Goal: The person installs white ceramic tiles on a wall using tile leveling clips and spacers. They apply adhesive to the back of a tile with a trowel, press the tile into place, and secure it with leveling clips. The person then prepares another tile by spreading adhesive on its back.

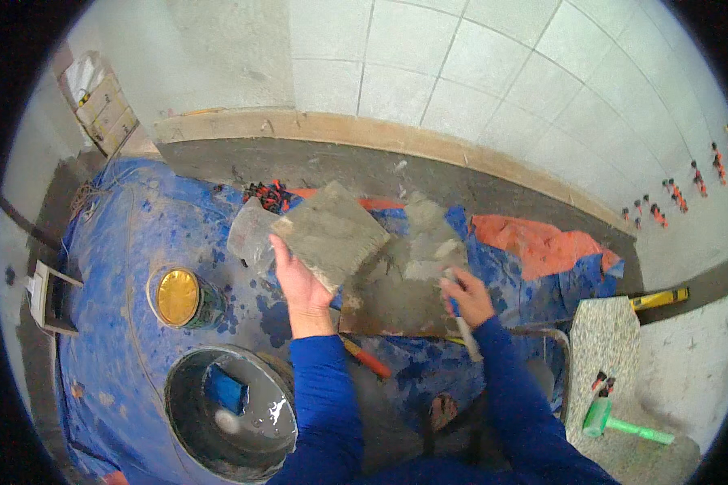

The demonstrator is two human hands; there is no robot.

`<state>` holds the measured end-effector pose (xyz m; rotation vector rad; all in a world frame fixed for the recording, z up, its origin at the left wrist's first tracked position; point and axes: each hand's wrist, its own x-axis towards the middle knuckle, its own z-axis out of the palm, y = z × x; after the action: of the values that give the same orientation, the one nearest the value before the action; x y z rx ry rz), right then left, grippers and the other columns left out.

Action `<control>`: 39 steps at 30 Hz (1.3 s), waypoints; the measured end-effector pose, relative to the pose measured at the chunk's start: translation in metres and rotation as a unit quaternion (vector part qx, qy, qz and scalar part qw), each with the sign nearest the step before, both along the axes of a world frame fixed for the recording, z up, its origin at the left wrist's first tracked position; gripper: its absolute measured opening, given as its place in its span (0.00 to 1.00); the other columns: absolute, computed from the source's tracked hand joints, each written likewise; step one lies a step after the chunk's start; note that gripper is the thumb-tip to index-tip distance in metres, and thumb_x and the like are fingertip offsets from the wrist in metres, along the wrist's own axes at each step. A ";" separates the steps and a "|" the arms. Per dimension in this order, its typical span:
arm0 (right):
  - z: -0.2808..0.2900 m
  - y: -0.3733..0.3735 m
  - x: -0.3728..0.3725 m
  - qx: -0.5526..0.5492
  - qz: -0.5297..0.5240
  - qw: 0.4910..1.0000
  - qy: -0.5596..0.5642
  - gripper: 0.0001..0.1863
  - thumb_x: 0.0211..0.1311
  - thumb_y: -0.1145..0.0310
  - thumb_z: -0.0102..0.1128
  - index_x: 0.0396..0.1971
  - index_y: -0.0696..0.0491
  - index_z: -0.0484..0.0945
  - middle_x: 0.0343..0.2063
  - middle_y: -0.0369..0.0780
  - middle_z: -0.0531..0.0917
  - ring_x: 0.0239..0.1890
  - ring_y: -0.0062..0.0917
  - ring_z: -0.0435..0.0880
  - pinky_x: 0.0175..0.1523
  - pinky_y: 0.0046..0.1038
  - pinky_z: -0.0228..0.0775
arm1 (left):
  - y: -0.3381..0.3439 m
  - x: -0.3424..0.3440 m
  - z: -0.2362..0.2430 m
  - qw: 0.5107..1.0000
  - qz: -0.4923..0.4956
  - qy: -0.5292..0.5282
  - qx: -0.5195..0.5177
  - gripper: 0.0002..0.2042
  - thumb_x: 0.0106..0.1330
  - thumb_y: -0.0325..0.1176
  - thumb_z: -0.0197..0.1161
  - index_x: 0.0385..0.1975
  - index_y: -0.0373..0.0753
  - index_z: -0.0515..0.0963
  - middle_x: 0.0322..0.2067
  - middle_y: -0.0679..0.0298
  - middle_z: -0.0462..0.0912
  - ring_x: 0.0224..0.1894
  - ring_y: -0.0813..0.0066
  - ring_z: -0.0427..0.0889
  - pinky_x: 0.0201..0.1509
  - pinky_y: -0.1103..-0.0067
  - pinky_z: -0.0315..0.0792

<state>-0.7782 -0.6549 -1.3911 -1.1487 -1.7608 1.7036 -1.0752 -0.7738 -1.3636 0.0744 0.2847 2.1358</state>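
Note:
My left hand grips a square tile by its near-left edge and holds it tilted. Grey mortar coats the tile's upper face. In my right hand is a hand tool with a pale handle; its working end cannot be made out against the mortar. Below that hand and to its left lies a flat board smeared with wet mortar. A heap of mortar rises at the board's far side. The tile's near-right corner overlaps the board in view; whether they touch is unclear.
At lower left stands a black bucket of water with a blue sponge. A gold-lidded can, a red-handled tool and red-black clips rest on the blue tarp. A green mallet and yellow level lie right.

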 end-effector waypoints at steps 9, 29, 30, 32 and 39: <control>0.145 -0.005 -0.040 0.619 0.114 0.719 -0.296 0.21 0.61 0.68 0.65 0.55 0.50 0.78 0.32 0.43 0.81 0.32 0.38 0.82 0.34 0.39 0.74 | 0.039 0.051 0.000 0.989 -0.115 -0.046 0.083 0.41 0.73 0.68 0.40 0.71 0.38 0.61 0.69 0.51 0.66 0.70 0.49 0.67 0.72 0.55 0.62; 0.073 -0.052 0.000 0.430 -0.054 0.899 -0.072 0.22 0.65 0.65 0.65 0.56 0.57 0.77 0.39 0.51 0.83 0.37 0.45 0.84 0.43 0.35 0.76 | 0.051 0.067 0.002 0.998 0.018 -0.060 0.010 0.41 0.73 0.69 0.35 0.71 0.39 0.62 0.70 0.51 0.66 0.71 0.48 0.65 0.73 0.54 0.61; 0.068 -0.059 -0.002 0.440 -0.057 0.893 -0.075 0.22 0.65 0.65 0.65 0.57 0.57 0.77 0.38 0.51 0.83 0.36 0.45 0.84 0.42 0.35 0.76 | 0.051 0.068 0.003 0.998 0.025 -0.058 0.020 0.41 0.73 0.70 0.34 0.71 0.39 0.62 0.70 0.52 0.66 0.71 0.48 0.65 0.73 0.55 0.61; 0.058 -0.075 -0.007 0.432 -0.037 0.896 -0.097 0.22 0.65 0.64 0.66 0.57 0.56 0.77 0.36 0.49 0.82 0.35 0.45 0.84 0.40 0.36 0.76 | 0.051 0.070 0.003 0.998 0.055 -0.044 -0.005 0.42 0.72 0.70 0.33 0.71 0.39 0.62 0.70 0.52 0.66 0.71 0.48 0.65 0.73 0.55 0.60; 0.036 -0.087 -0.013 0.451 -0.001 0.885 -0.113 0.22 0.65 0.67 0.66 0.56 0.58 0.77 0.34 0.47 0.80 0.30 0.43 0.81 0.35 0.36 0.74 | 0.045 0.073 0.010 0.995 0.086 -0.033 -0.024 0.41 0.72 0.70 0.34 0.70 0.40 0.64 0.69 0.55 0.67 0.69 0.51 0.67 0.73 0.58 0.62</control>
<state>-0.7910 -0.7424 -1.3554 -0.8986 -2.2846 0.5575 -1.0018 -0.7289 -1.3540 -0.0494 0.3129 2.2957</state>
